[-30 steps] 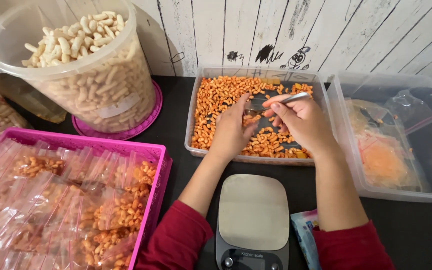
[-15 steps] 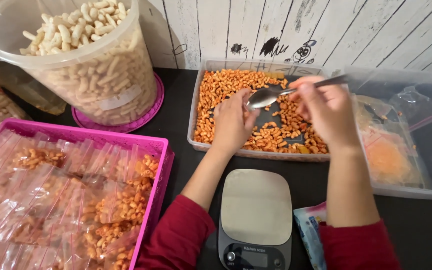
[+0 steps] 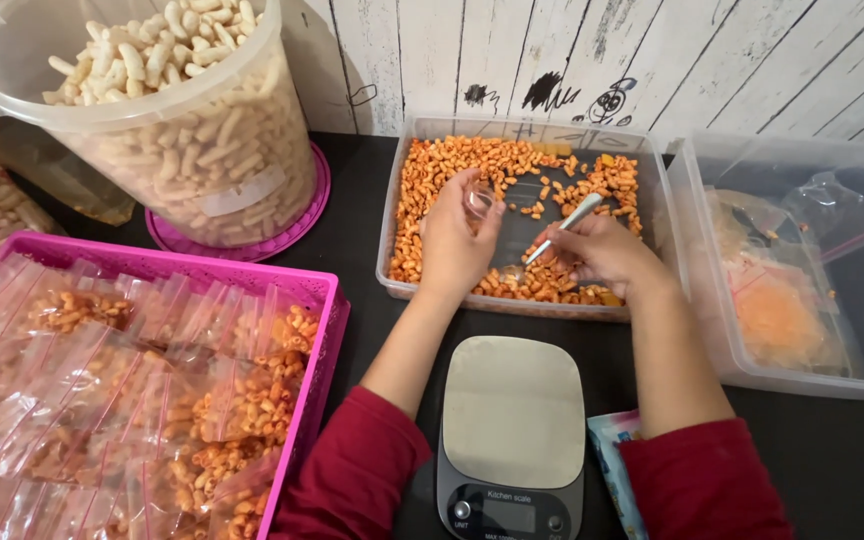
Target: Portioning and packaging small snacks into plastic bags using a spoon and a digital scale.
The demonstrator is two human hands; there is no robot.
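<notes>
Black tabletop bears a clear tray [image 3: 392,200] of orange snacks [image 3: 442,175]. Over it, right hand [image 3: 602,255] fingers clench a spoon [image 3: 564,225], bowl down among snacks; left hand [image 3: 455,240] pinches a small clear bag [image 3: 479,198].

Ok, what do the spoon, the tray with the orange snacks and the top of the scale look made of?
Spoon: probably polished metal, silvery with bright glints. Tray: clear plastic, its walls see-through. Scale top: likely brushed steel, a dull grey sheen, though it could be coated plastic.
</notes>
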